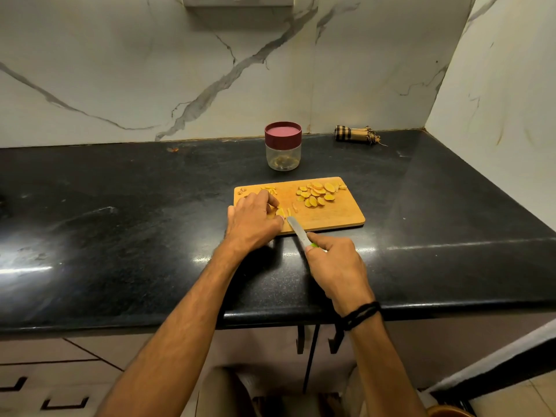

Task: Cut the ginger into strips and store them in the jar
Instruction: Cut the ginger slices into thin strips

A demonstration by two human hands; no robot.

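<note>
Knife gripped in right hand; left hand fingers curled, pinning ginger slice on board mid-frame

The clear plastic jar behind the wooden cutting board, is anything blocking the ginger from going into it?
Yes. The maroon screw lid is on the clear plastic jar, closing its mouth. The counter between board and jar looks bare.
</note>
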